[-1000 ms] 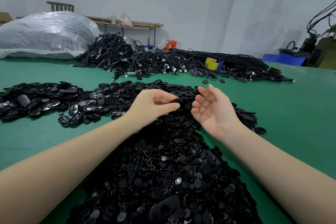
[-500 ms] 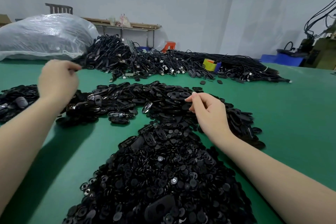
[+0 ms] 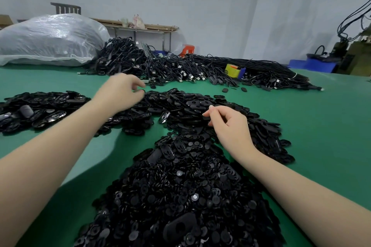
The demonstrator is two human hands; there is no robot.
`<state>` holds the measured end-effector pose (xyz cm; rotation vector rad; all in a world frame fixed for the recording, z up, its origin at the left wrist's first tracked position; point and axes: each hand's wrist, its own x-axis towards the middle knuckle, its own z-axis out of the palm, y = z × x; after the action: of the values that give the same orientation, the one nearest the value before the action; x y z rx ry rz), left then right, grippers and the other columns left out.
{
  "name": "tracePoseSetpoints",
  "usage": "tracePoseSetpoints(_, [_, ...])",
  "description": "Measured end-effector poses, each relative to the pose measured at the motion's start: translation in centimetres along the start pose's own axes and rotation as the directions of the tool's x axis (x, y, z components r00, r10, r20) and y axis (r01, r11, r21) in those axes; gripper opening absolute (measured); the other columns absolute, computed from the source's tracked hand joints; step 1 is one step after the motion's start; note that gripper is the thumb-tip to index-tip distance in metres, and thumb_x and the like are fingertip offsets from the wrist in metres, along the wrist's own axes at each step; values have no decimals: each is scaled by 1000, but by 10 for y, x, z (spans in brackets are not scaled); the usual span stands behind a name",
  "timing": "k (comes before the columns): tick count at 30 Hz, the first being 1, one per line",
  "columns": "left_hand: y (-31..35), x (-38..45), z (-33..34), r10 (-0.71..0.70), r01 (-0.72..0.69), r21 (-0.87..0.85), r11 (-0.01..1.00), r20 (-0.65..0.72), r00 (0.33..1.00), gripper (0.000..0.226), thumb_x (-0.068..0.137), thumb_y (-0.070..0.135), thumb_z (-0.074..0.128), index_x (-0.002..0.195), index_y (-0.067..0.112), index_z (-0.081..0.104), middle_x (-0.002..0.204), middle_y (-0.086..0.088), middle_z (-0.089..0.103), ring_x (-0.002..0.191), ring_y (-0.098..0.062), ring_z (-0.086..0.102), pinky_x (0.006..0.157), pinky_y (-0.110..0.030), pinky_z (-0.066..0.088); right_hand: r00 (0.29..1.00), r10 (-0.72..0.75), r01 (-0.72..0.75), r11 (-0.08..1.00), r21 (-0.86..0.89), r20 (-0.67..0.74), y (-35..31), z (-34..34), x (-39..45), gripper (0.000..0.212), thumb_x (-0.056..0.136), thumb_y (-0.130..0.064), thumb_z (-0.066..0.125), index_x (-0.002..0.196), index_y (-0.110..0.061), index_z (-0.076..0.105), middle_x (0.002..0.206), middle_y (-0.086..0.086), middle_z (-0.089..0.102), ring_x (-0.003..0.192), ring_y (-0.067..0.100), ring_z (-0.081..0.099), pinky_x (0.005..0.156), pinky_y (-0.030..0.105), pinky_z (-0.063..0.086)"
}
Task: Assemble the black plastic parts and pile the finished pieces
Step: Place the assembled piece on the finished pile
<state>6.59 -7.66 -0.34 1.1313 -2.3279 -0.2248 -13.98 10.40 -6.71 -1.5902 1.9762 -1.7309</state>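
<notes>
On the green table (image 3: 321,126) lie three heaps of black plastic parts. Small round discs (image 3: 180,196) form the nearest heap. Flat oval shells (image 3: 190,104) fill the middle heap. Assembled ovals (image 3: 40,108) lie in the heap at the left. My right hand (image 3: 226,124) rests on the middle heap and pinches a black oval shell (image 3: 206,116) between thumb and forefinger. Above the gap between the left and middle heaps hovers my left hand (image 3: 120,92), blurred, its fingers loosely curled with nothing seen in them.
A long heap of black cables (image 3: 180,66) runs across the back of the table, with a yellow and blue object (image 3: 233,70) in it. A big clear plastic sack (image 3: 50,40) sits at the back left. Blue bins (image 3: 319,64) stand at the far right.
My left hand swung out over the left heap and has come back right toward the middle heap. My right hand dropped onto the middle heap and closed on a shell.
</notes>
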Motion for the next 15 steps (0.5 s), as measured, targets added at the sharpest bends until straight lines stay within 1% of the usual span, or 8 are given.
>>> tracePoseSetpoints(2, [17, -3, 11, 91, -109, 86, 990, 188, 978, 29, 91, 30, 64, 119, 23, 70, 118, -2, 67, 93, -16, 59, 89, -26, 46, 1000, -1, 1, 1000, 4, 3, 0, 0, 0, 30, 100, -36, 49, 78, -36, 69, 71, 17, 62, 44, 4, 36, 47, 14, 34])
tracePoseSetpoints(3, [22, -4, 16, 88, -134, 154, 979, 273, 958, 34, 92, 35, 63, 124, 24, 67, 123, -3, 63, 99, -18, 59, 93, -29, 48, 1000, -2, 2, 1000, 7, 7, 0, 1, 0, 30, 100, -36, 49, 78, -37, 69, 71, 16, 62, 45, 4, 37, 47, 14, 35])
tracePoseSetpoints(4, [26, -6, 20, 54, -138, 230, 963, 335, 941, 39, 92, 39, 62, 129, 25, 63, 127, -5, 56, 103, -21, 60, 96, -34, 49, 1000, -2, 2, 1000, 9, 9, 0, 1, -1, 30, 100, -37, 50, 77, -37, 69, 72, 16, 62, 45, 3, 37, 47, 14, 35])
tracePoseSetpoints(5, [28, -7, 22, 10, -132, 303, 944, 371, 929, 43, 93, 42, 62, 132, 26, 59, 129, -6, 51, 105, -24, 59, 96, -39, 51, 1000, -3, 3, 1000, 10, 10, 1, 1, -1, 30, 100, -37, 50, 77, -37, 69, 72, 15, 62, 45, 3, 37, 47, 14, 35])
tracePoseSetpoints(7, [30, -8, 25, -47, -125, 397, 909, 396, 917, 48, 93, 41, 63, 136, 23, 53, 131, -7, 52, 110, -27, 59, 94, -44, 52, 1000, -4, 4, 1000, 4, 12, 1, 1, -1, 29, 100, -37, 50, 78, -35, 70, 71, 16, 62, 44, 3, 37, 47, 14, 36])
tracePoseSetpoints(9, [30, -8, 25, -66, -111, 411, 905, 393, 917, 49, 93, 39, 65, 136, 19, 52, 131, -6, 57, 115, -26, 57, 94, -42, 52, 1000, -1, 1, 1000, 5, 20, 1, 1, 0, 29, 100, -37, 50, 79, -34, 70, 71, 16, 62, 43, 3, 36, 47, 13, 35])
tracePoseSetpoints(13, [30, -7, 25, -56, -67, 308, 949, 375, 925, 42, 90, 32, 71, 128, 18, 60, 126, -3, 63, 108, -24, 62, 84, -29, 49, 999, 1, -1, 1000, 4, 34, 2, 0, 0, 29, 100, -37, 50, 79, -34, 70, 71, 16, 62, 43, 3, 36, 46, 15, 32])
tracePoseSetpoints(15, [30, -7, 23, -54, -45, 257, 965, 364, 930, 41, 87, 30, 75, 125, 18, 65, 123, -3, 66, 102, -22, 64, 82, -27, 48, 999, 4, -4, 1000, 6, 38, 2, 1, 0, 29, 100, -36, 50, 79, -33, 70, 71, 18, 62, 42, 4, 34, 45, 16, 31])
